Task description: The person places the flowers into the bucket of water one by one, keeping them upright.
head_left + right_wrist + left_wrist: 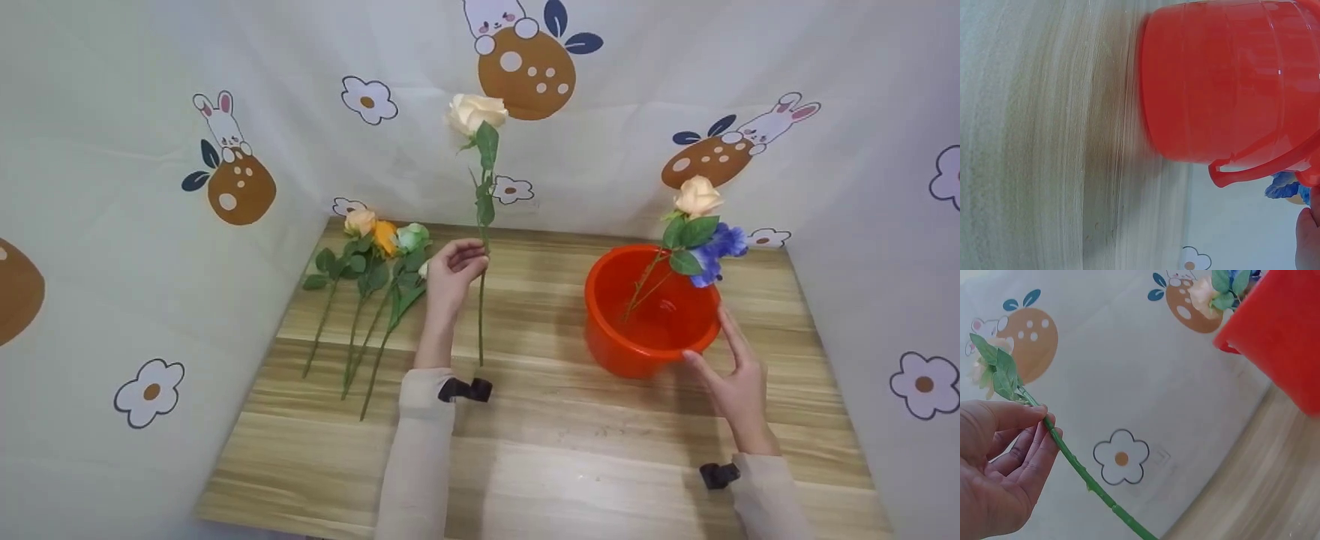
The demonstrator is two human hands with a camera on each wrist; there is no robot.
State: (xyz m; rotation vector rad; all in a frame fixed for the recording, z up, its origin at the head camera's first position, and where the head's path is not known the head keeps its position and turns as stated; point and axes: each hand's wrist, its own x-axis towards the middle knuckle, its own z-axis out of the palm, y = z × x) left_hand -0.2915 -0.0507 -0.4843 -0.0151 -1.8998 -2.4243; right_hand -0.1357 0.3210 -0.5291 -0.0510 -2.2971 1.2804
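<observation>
My left hand (454, 274) pinches the green stem of an artificial cream rose (477, 114) between thumb and fingertips. The rose stands upright over the table, its bloom at the top and its stem hanging below the hand. In the left wrist view, the left hand (1002, 464) holds the stem (1081, 469) just under the leaves. On the right is a red bucket (634, 358), with another cream rose (697, 196) and a blue flower (718, 253) leaning in it. My right hand (739, 390) touches the bucket's near right rim, thumb and fingers spread and fairly straight.
Several artificial flowers lie side by side at the table's left, among them an orange one (385, 238) and a pale green one (412, 238). A printed curtain (420, 157) closes off the back and sides. The bucket's red handle (1264, 169) hangs against its side.
</observation>
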